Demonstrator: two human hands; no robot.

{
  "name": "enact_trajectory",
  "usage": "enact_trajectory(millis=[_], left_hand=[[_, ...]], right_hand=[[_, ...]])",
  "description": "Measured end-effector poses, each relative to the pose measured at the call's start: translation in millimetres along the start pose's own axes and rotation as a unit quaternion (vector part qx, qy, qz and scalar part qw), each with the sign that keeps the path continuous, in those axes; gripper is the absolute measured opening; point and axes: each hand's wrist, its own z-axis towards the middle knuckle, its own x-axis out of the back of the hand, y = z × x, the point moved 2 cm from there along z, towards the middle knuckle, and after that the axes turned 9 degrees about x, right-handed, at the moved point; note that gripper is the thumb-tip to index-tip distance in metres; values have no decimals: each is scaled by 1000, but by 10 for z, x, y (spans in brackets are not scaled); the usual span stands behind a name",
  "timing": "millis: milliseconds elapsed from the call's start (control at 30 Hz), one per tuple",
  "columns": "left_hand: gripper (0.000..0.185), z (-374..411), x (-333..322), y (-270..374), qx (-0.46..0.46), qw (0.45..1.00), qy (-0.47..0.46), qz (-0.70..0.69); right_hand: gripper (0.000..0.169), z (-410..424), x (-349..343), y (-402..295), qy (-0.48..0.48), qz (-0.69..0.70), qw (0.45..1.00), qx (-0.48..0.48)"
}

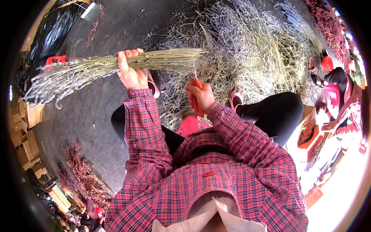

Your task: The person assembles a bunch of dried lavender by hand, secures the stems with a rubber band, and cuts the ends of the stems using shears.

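My left hand (130,69) is closed around a bunch of dried lavender (95,68), held sideways, with the flower heads pointing left and the stem ends right. Orange-handled scissors (197,98) are in my right hand (203,94), just below the stem ends. Their blades point up at the stems; whether they are parted cannot be made out. Beyond my hands a large heap of loose lavender and cut stems (269,58) covers the floor.
Red dried flower bunches (84,171) lie at lower left, and more dark red ones (327,26) at upper right. Cardboard boxes (29,145) stand along the left. A red stool (56,60) is at upper left. Another person (345,107) sits at far right.
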Motion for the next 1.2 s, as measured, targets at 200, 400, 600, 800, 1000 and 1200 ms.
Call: enact_trajectory(millis=[200,400,600,800,1000,1200], left_hand=[[18,55,284,56,23,997,19,-70],[22,109,355,220,-16,993,59,-97],[22,53,463,178,20,987,117,-110],[21,-21,407,57,55,984,138,-100],[21,-33,398,7,42,984,166,-40],[19,-29,429,65,-17,987,151,-46]], right_hand=[[17,-104,68,112,-33,-74,997,3],[49,19,212,535,-86,-199,973,81],[53,133,0,313,-51,-204,977,43],[47,383,61,-30,-38,-201,974,93],[19,394,126,-37,-7,-145,985,87],[18,390,252,175,47,-67,997,-7]])
